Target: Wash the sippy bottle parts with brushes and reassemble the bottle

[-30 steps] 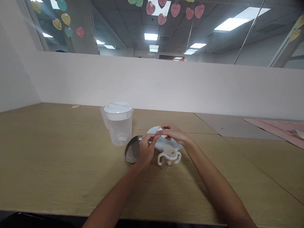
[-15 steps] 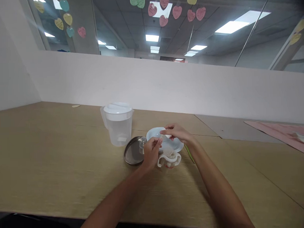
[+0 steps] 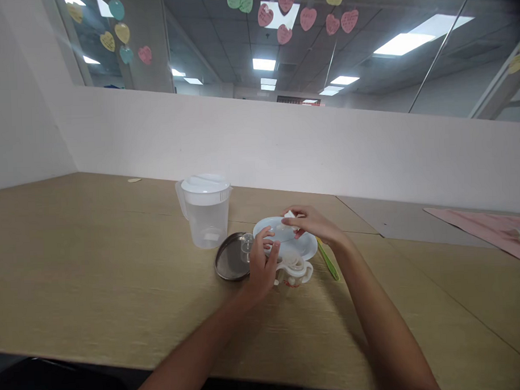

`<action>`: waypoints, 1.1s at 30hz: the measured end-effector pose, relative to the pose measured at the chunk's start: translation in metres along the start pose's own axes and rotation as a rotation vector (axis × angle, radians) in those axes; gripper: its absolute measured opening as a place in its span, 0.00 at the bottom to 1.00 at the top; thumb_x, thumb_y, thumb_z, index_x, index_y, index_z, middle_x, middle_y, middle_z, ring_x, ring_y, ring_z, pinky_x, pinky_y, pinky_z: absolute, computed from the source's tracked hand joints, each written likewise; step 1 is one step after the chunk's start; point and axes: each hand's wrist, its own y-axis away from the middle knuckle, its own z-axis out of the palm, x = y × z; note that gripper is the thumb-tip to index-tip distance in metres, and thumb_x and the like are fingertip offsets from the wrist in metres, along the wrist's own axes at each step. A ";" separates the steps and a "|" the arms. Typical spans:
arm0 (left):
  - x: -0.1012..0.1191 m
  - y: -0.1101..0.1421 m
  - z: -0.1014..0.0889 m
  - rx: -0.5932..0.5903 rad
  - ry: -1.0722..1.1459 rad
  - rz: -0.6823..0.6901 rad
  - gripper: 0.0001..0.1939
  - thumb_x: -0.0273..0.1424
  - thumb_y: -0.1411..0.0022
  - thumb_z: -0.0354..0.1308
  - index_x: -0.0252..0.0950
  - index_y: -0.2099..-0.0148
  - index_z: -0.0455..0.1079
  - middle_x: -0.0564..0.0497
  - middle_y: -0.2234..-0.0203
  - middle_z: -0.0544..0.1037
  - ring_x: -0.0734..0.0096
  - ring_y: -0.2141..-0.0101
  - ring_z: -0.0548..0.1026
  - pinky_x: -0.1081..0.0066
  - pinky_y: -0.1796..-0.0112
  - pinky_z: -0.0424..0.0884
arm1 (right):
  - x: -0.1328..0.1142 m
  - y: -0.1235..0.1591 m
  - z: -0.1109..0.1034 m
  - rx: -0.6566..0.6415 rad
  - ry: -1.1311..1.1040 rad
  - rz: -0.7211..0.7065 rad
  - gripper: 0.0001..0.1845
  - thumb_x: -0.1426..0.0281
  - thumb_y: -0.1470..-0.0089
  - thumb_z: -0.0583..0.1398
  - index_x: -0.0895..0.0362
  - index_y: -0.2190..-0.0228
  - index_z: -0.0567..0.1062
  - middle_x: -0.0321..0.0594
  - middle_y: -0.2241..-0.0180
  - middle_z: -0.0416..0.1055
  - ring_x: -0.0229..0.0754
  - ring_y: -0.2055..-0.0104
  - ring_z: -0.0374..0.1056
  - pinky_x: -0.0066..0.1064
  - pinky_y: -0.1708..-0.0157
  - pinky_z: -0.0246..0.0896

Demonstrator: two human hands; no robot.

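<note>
The right hand [image 3: 313,223] is curled over a white plate [image 3: 304,249], its fingertips pinching a small white piece [image 3: 289,214], most of which they hide, so its shape is hard to make out. The left hand [image 3: 262,263] stands with fingers bent at the plate's near rim; whether it grips anything there cannot be told, as the fingers and a pale glare on the plate blur the spot. Just beside that hand, a small clear cup [image 3: 246,245] sits over a dark metal lid [image 3: 228,258], and the hand partly hides the lid. A white two-handled cup [image 3: 294,270] touches the plate's near edge, partly behind the left hand. A green handle [image 3: 329,261] pokes out from under the plate, its far end hidden. A lidded plastic pitcher [image 3: 207,219] stands behind the lid on the wooden table [image 3: 96,269].
</note>
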 end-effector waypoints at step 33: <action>0.003 0.009 0.004 -0.379 -0.158 0.164 0.13 0.37 0.41 0.55 0.37 0.56 0.69 0.48 0.60 0.73 0.63 0.57 0.69 0.65 0.54 0.63 | -0.027 0.043 -0.025 -0.347 0.496 -0.251 0.11 0.65 0.54 0.60 0.51 0.66 0.78 0.38 0.63 0.69 0.40 0.63 0.64 0.29 0.66 0.59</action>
